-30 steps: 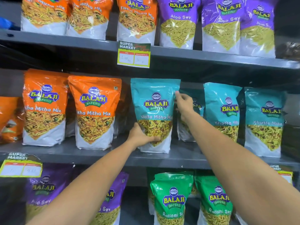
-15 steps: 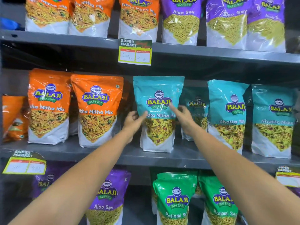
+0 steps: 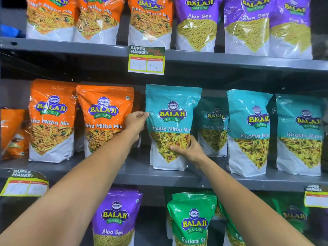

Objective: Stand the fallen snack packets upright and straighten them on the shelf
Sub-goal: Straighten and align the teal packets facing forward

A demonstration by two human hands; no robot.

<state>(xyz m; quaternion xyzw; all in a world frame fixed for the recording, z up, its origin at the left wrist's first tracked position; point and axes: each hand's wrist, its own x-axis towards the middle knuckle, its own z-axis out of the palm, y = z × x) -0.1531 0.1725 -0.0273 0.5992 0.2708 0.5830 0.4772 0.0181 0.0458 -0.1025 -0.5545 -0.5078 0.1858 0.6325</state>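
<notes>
A teal Khatta Mitha Mix packet point(image 3: 173, 110) stands upright at the middle of the grey middle shelf point(image 3: 138, 173). My left hand point(image 3: 137, 121) pinches its left edge at mid height. My right hand point(image 3: 189, 150) grips its lower right side, fingers across the clear window. Another teal packet point(image 3: 213, 125) stands set back behind it to the right. Two more teal packets point(image 3: 248, 132) point(image 3: 300, 134) stand upright further right. Two orange Tikha Mitha Mix packets point(image 3: 104, 118) point(image 3: 51, 119) stand upright on the left. At the far left an orange packet point(image 3: 12, 132) leans tilted.
The upper shelf point(image 3: 71, 48) holds orange and purple Aloo Sev packets point(image 3: 197, 23), with a price tag point(image 3: 146, 59) hanging from its edge. Below stand a purple packet point(image 3: 115, 217) and green Ratlami Sev packets point(image 3: 193, 221). Price tags point(image 3: 24, 183) point(image 3: 316, 197) hang on the middle shelf edge.
My left hand rose from the teal packet's bottom to its left edge. My right hand dropped from its top right corner to its lower right side. The packet stays upright.
</notes>
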